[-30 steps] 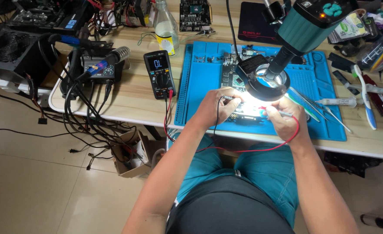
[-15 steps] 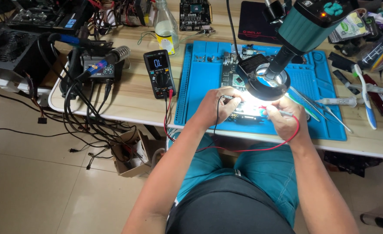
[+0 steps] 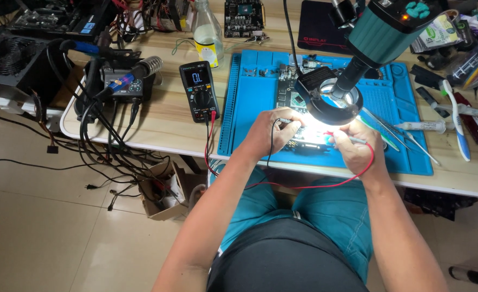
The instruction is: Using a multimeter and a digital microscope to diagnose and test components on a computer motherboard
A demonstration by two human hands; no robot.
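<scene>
multimeter (image 3: 199,91) with small pale screen (image 3: 196,78) left of blue mat (image 3: 244,108).

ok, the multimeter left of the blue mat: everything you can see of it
The multimeter is a dark handheld unit, plastic by its look, lying flat on the wooden table, face up, just off the left edge of the blue mat. Its screen at the top is lit; below sits a round selector dial. A red lead and a black lead plug into its bottom end, drop over the table edge and run toward the right hand and left hand. Nothing else touches it.
</scene>
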